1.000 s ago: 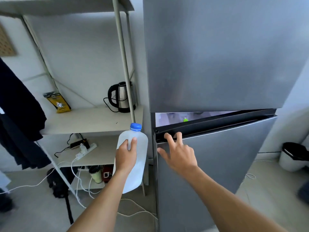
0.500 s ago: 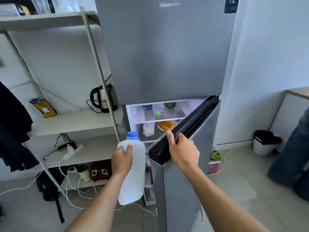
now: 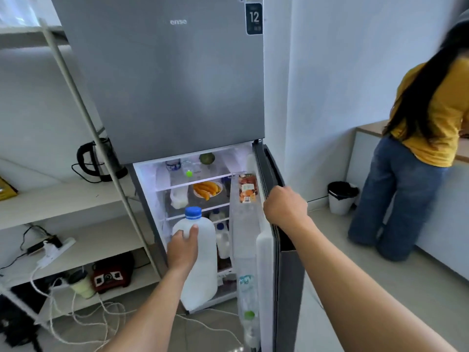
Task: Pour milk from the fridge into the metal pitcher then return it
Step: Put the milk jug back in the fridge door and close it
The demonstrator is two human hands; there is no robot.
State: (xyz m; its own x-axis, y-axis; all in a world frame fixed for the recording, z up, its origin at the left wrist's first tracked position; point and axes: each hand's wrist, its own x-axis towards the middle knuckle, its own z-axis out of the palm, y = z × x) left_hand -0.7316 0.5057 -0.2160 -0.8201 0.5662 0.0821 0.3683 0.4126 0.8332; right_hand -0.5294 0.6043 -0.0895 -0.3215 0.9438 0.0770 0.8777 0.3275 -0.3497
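On the left, a pale shelving unit (image 3: 63, 199) is holding a black electric kettle (image 3: 101, 161), with a power strip (image 3: 54, 250) on the shelf below. Beside it, the person's left hand (image 3: 183, 250) is clenching the upper handle side of a white plastic milk jug (image 3: 200, 260), fingers wrapped tight and thumb pressing near the neck. The jug is standing almost upright, its long axis vertical, its blue cap (image 3: 193, 213) pointing up, just in front of the open lower compartment of the grey fridge (image 3: 165, 85). Inside, a plate of yellow food (image 3: 206, 189) is sitting on a middle shelf. The right hand (image 3: 285, 207) is gripping the top edge of the open fridge door (image 3: 264, 262), fingers curled over it. At far right, a person in a yellow top (image 3: 431, 118) is leaning on a counter.
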